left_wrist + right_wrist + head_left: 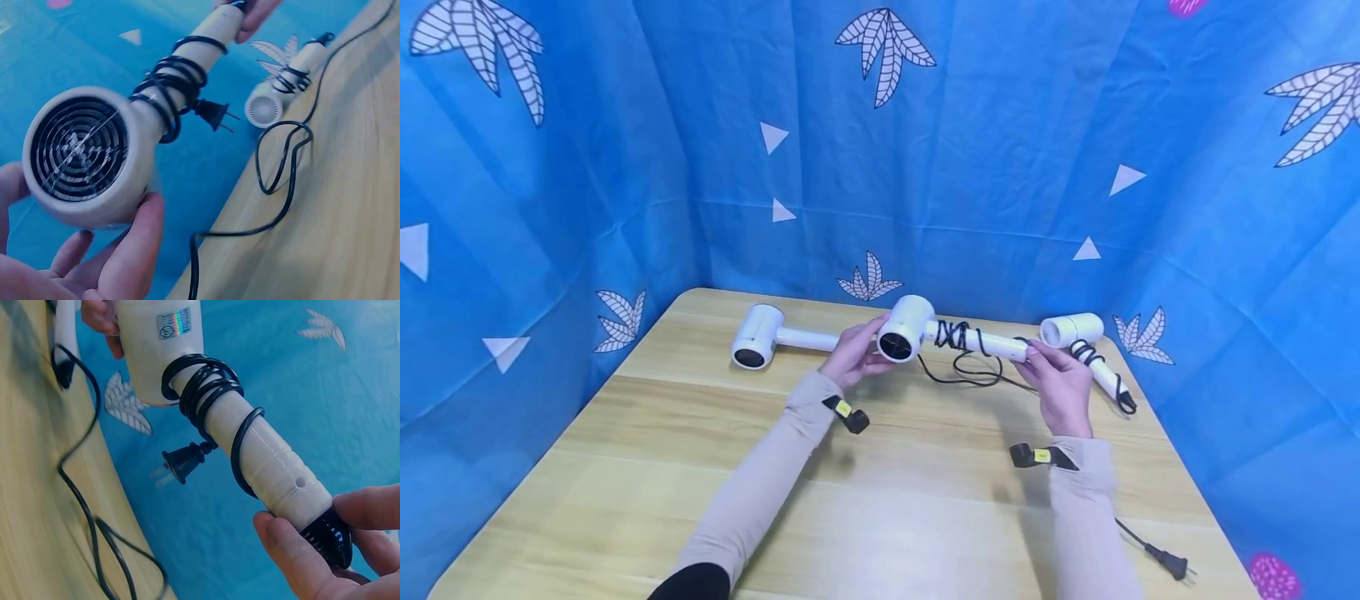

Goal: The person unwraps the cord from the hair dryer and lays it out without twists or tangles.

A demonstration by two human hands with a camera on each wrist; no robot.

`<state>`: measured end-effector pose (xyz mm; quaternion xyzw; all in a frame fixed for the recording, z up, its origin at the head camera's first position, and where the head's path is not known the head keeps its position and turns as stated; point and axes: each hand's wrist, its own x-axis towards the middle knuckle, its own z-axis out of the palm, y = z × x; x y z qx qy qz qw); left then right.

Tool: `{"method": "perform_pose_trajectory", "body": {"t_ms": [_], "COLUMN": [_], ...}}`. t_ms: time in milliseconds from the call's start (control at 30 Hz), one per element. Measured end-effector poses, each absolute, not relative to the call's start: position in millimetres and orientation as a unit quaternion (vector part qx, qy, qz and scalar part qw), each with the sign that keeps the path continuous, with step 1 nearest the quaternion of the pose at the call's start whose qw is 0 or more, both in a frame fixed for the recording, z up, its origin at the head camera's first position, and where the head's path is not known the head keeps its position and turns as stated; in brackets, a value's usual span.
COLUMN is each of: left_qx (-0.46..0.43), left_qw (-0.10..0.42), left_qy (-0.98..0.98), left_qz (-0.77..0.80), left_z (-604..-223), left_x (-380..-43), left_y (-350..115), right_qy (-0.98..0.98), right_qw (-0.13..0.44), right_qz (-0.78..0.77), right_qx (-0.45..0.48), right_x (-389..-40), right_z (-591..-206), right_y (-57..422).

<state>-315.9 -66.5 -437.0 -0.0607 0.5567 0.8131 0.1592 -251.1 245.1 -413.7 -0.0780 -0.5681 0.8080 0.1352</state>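
Note:
Both hands hold a white hair dryer [913, 313] up over the table, its black cord [209, 394] wound round the handle. My left hand [853, 354] grips the head of it; in the left wrist view, thumb and fingers sit around the round body beside the dark grille [80, 150]. At the other end, my right hand [1063, 387] pinches the handle's tip, where the right wrist view shows a black cord sleeve [328, 537]. The two-pin plug [182, 461] sticks out from the coils. Behind my left hand lies a second white hair dryer [758, 333], its handle partly hidden.
A third white hair dryer [1072, 330] with its cord wrapped lies at the table's back right. A loose black cord [977, 382] runs across the wooden table [647, 467] to a plug [1168, 562] near the front right. Blue curtains [1000, 167] surround the table.

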Motion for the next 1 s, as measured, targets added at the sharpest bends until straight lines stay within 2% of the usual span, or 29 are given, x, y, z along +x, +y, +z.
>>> {"method": "perform_pose_trajectory", "body": {"t_ms": [200,300,467,633,767,1000], "left_qx": [-0.013,-0.003,-0.011,-0.029,-0.045,-0.035], "left_qw": [0.259,0.279,0.268,0.230,0.205,0.198], "left_qy": [0.498,0.490,0.525,0.555,0.570,0.577], "left_qz": [0.828,0.826,0.808,0.799,0.794,0.791], "left_z": [-452,-456,-457,-452,-450,-446], "left_x": [-302,-296,-294,-298,-298,-295], "left_y": [-107,-124,-138,-142,-147,-151], "right_qy": [-0.563,-0.560,-0.560,-0.560,-0.536,-0.494], "right_qw": [0.079,0.035,-0.019,-0.058,-0.116,-0.204], "right_qz": [0.821,0.827,0.828,0.826,0.835,0.842], "right_qx": [-0.050,-0.039,-0.026,0.017,0.043,0.067], "right_x": [-250,-251,-257,-266,-271,-279], "right_z": [-421,-423,-423,-420,-422,-435], "right_y": [225,218,212,213,219,232]}}
